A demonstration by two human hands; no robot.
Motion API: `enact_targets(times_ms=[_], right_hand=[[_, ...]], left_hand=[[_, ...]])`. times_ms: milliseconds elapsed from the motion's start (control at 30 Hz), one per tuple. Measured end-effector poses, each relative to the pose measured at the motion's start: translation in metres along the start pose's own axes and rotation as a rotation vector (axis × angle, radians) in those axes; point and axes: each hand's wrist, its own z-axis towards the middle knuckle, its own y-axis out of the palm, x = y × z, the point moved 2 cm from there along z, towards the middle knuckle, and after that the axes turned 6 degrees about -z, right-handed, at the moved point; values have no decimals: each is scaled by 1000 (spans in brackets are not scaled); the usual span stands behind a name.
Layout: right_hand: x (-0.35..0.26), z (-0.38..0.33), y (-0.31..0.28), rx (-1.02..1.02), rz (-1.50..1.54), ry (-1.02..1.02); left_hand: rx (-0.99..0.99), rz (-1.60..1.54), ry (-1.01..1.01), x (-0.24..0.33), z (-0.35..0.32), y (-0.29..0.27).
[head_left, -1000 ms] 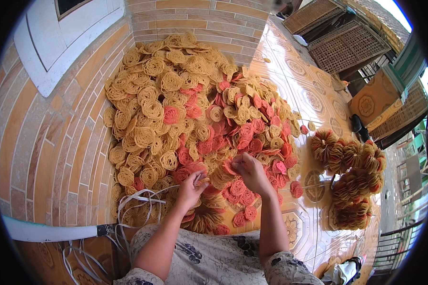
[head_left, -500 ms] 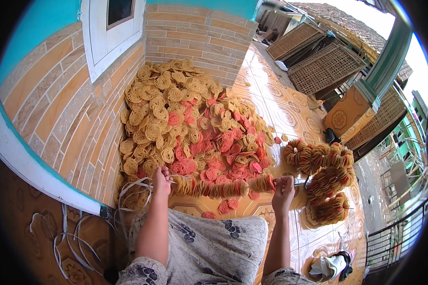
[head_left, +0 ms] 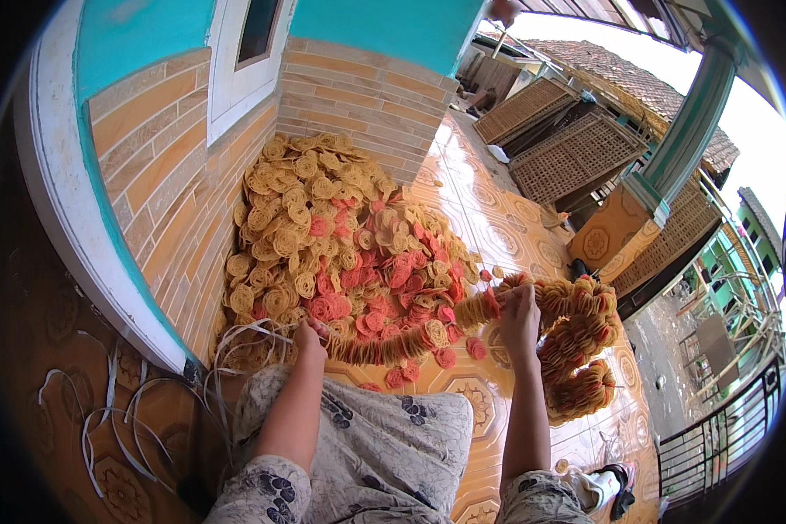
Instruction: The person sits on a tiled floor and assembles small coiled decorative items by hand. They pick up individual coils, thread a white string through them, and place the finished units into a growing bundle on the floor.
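Between my two hands hangs a sagging string of round, lacy dried crackers (head_left: 397, 348), mostly yellow-tan and packed edge to edge. My left hand (head_left: 311, 337) is closed at its near left end, beside loose white strips (head_left: 255, 328). At the other end my right hand (head_left: 519, 321), raised a little higher, has its fingers closed around the string. Just beyond the string lies a big heap of yellow-tan crackers (head_left: 301, 196) with coral-pink crackers (head_left: 399, 269) among them. Coiled strings of crackers (head_left: 578, 339) rest on the tiles right of my right hand.
A stone-clad wall (head_left: 153, 148) borders the heap on the left. More white strips (head_left: 140, 406) lie at lower left. Woven bamboo panels (head_left: 576, 153), a tiled pillar base (head_left: 613, 229) and a black railing (head_left: 720, 445) stand to the right. White and black cloth (head_left: 607, 485) sits at lower right.
My right hand has risen and moved away from me, lifting its end of the string toward the coiled strings. My left hand has shifted slightly right and down. The whole view has tilted.
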Motion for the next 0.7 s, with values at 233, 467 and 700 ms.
enact_targets(times_ms=[233,467,700], right_hand=[[34,-25,12,8,-150,116],[32,-45,35,-10,-3,137],[-11,-73,102,-64,99,53]], left_hand=[[36,82,-27,-3,-6,-1],[-466,1050,685,13,-78,49],[-1134,1435,652,-27,-174,78]])
